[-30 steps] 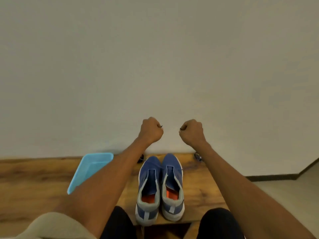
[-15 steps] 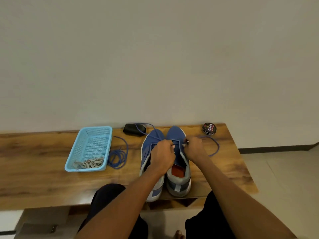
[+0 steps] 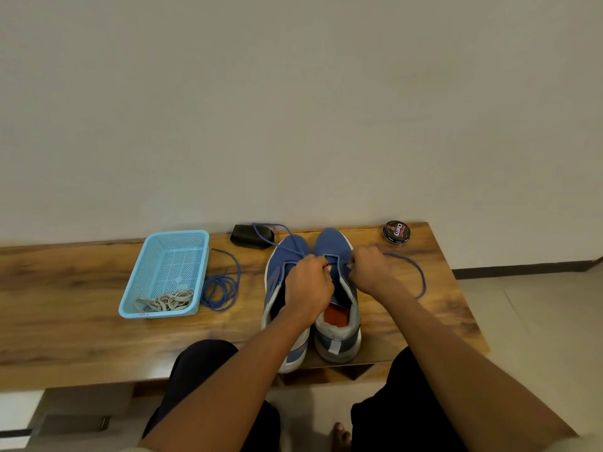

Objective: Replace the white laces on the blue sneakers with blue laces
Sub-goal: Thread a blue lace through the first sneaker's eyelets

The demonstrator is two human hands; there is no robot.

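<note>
Two blue sneakers stand side by side on the wooden bench, heels toward me: the left sneaker [image 3: 284, 265] and the right sneaker [image 3: 336, 246]. A blue lace [image 3: 414, 267] is threaded through the right sneaker's front eyelets; one end loops out to the right, the other trails back left over the left sneaker. My left hand [image 3: 308, 287] pinches the lace at the left side of the right sneaker's tongue. My right hand [image 3: 370, 272] pinches it at the right side. A second blue lace [image 3: 219, 288] lies coiled beside the basket. White laces [image 3: 166, 301] lie in the basket.
A light blue plastic basket [image 3: 169, 249] sits left of the sneakers. A black object [image 3: 251, 235] lies behind the left sneaker by the wall. A round shoe polish tin [image 3: 396, 232] stands at the bench's back right. The wooden bench [image 3: 65, 305] ends just right of my right arm.
One second ago both fists were raised high, pulling the lace ends up. They have come down onto the right sneaker's eyelets, and the view has tilted so the whole bench shows.
</note>
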